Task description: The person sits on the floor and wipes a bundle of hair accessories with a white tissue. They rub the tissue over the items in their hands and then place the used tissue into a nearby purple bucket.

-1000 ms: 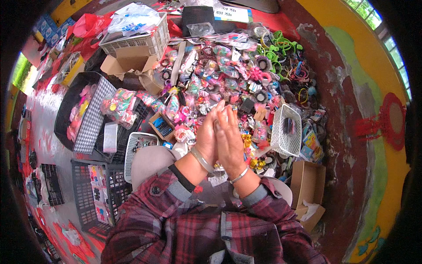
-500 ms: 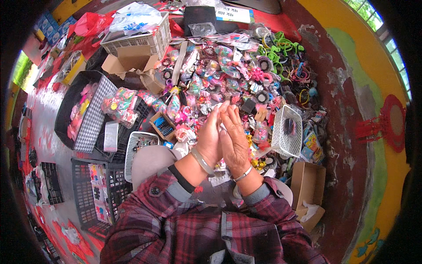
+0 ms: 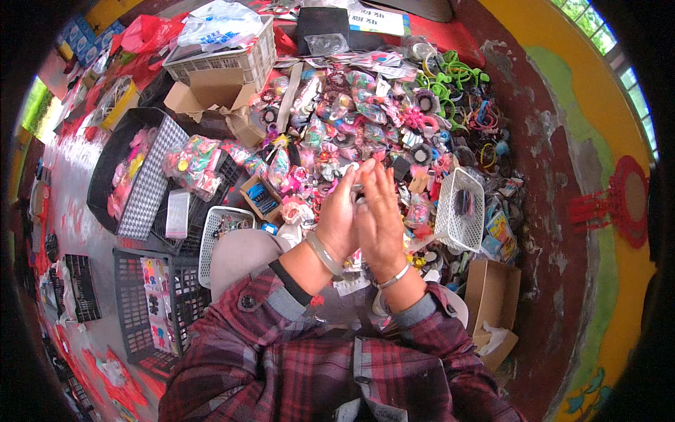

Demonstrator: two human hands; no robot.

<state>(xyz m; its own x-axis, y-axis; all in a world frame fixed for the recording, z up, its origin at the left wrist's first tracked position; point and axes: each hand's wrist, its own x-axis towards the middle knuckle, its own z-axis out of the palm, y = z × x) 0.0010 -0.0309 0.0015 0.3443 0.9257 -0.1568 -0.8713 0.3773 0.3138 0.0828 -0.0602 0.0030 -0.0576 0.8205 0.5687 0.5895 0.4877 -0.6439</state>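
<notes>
Palm to palm, my left hand (image 3: 339, 214) and my right hand (image 3: 380, 221) press against each other over the heap in front of me. The right fingers are long and straight, laid close together along the left hand. A small light bit shows in the gap between the palms, but what it is stays hidden. Each wrist wears a bangle. Below and beyond the hands spreads a heap of hair accessories (image 3: 330, 148): scrunchies, bows, bagged colourful pieces. A pale fabric flower (image 3: 297, 211) lies left of my left hand.
A white basket (image 3: 458, 226) stands right, with an open cardboard box (image 3: 492, 302) nearer me. At left are a small carton (image 3: 247, 190), a white basket (image 3: 209, 246), a black crate (image 3: 184, 295) and a checked bin (image 3: 151, 183). Green headbands (image 3: 450, 77) lie far right.
The hands stay pressed together but have slid against each other. The right hand has shifted slightly right and down, and its fingers have parted a little from the left fingertips.
</notes>
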